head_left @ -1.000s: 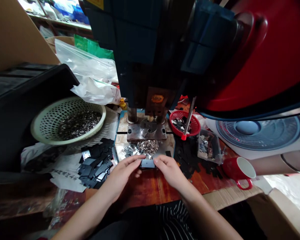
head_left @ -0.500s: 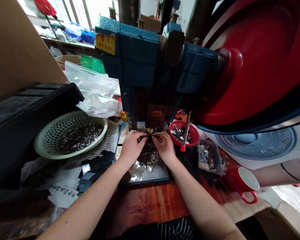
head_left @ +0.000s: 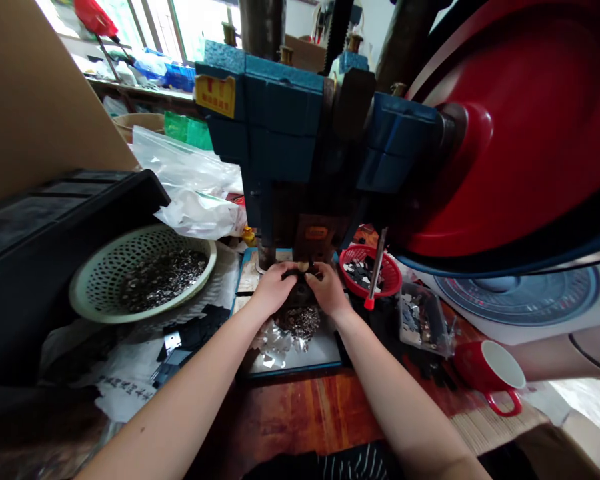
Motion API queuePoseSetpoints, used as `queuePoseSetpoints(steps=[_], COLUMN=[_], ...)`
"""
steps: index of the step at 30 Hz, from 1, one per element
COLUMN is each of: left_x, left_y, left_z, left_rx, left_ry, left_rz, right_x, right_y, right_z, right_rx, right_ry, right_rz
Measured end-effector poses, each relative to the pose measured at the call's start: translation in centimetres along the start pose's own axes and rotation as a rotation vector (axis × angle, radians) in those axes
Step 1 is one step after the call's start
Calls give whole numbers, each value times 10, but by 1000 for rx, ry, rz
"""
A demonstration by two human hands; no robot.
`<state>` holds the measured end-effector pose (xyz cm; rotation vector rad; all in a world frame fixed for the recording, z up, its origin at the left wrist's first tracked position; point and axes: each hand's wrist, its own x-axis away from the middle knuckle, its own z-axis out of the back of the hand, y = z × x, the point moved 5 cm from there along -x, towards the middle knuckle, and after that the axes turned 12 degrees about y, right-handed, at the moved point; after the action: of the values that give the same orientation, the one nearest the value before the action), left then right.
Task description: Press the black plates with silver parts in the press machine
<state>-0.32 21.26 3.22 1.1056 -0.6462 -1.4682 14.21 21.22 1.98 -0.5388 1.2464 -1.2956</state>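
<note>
Tabletop (head_left: 300,407) below, a dark piece (head_left: 296,272) bridges left grip (head_left: 274,292) and right grip (head_left: 329,292).

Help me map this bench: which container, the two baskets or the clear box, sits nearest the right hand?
The red basket, just right of the right hand. The clear box sits farther right; the pale green basket is far left.

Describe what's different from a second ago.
The left hand and right hand moved forward, to below the blue press head. The small plate they held is now too dark to make out. The green basket, red basket and red mug stayed put.
</note>
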Motion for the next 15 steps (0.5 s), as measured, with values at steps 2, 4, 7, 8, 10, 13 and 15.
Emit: queuePoseSetpoints(steps=[2, 4, 7, 8, 10, 13, 15], left_x=[-1, -2, -2, -1, 4, 22, 40], left_y=[0, 0, 2, 4, 8, 15, 17], left_z=[-1, -1, 1, 4, 14, 36, 49], left_rx=[5, 3, -10, -18, -40, -68, -115], left_ry=[-15, -16, 3, 20, 76, 150, 151], left_rz=[-2, -8, -20, -23, -31, -71, -153], right_x=[0, -2, -3, -3, 3, 23, 42], right_y=[0, -1, -1, 0, 6, 17, 21], right_z=[-1, -2, 4, 10, 28, 64, 84], right_rx=[-6, -13, -16, -13, -3, 34, 160], right_ry=[-2, -4, 13, 30, 68, 89, 47], right_rz=[-8, -9, -16, -20, -27, -29, 31])
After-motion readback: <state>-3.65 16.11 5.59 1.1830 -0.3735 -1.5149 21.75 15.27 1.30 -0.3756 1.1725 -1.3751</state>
